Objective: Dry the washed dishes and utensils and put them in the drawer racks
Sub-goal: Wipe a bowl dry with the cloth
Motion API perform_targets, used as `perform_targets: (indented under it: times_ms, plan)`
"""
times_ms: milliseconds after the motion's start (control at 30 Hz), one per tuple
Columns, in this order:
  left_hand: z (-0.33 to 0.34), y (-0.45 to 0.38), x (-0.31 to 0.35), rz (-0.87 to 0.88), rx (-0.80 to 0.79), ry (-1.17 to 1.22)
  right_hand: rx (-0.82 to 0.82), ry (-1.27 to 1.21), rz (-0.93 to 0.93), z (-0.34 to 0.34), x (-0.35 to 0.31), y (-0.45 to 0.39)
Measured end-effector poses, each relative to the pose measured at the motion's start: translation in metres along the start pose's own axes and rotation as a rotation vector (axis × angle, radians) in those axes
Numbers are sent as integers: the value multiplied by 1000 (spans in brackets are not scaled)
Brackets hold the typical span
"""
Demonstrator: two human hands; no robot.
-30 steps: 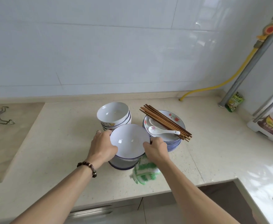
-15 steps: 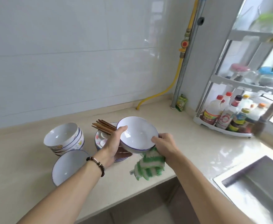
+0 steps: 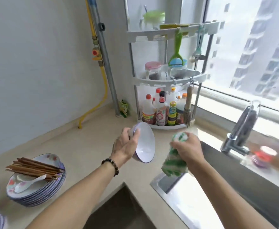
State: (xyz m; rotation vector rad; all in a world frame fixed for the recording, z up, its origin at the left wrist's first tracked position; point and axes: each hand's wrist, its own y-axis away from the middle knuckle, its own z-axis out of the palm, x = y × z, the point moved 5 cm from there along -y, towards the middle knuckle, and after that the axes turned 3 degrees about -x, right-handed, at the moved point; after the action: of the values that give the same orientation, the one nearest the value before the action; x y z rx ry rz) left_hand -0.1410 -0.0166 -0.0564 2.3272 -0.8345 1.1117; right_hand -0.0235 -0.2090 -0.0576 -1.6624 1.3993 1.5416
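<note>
Over the counter corner beside the sink [image 3: 244, 176], the left hand [image 3: 124, 146] grips one white blue-rimmed bowl [image 3: 144, 142], tilted on edge with its opening facing right, while the right hand [image 3: 187, 148] clutches one green-and-white cloth [image 3: 173, 161], just apart from it. Drying looks barely begun: at near left wait one stack of plates [image 3: 36, 187] carrying a bundle of chopsticks [image 3: 34, 167] and one spoon [image 3: 28, 182], and no drawer rack is visible.
</note>
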Motion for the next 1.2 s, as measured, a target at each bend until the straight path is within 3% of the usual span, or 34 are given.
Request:
perform_targets:
  times_ms: [233,433,600,733,800,867,967,1033,1100,1133,1200]
  plan:
    - [94,-9,71,312,-170,-333,168,-210,48,-93,51,-23]
    - [126,-5,91,475,-217,-560,161,-263,39,-111,60,-19]
    - [133,-2,96,481,-237,-540,105,-290,45,-110,71,-15]
    - [134,1,97,290,-293,-359,-54,-392,-92,-87,52,4]
    - [139,4,93,126,-355,-140,-289,-237,-218,-63,33,19]
    - [143,10,89,40,-417,15,-493,167,-362,-38,30,30]
    - [140,11,75,-53,-520,70,-477,909,-531,-32,52,21]
    - [135,12,71,-47,-532,77,-441,1263,-658,-35,68,14]
    - [129,12,70,-6,-433,69,-429,1317,-693,-32,70,10]
    - [127,13,72,20,-358,75,-448,1202,-659,-28,65,10]
    - [123,17,76,58,-201,48,-502,718,-518,-19,49,18]
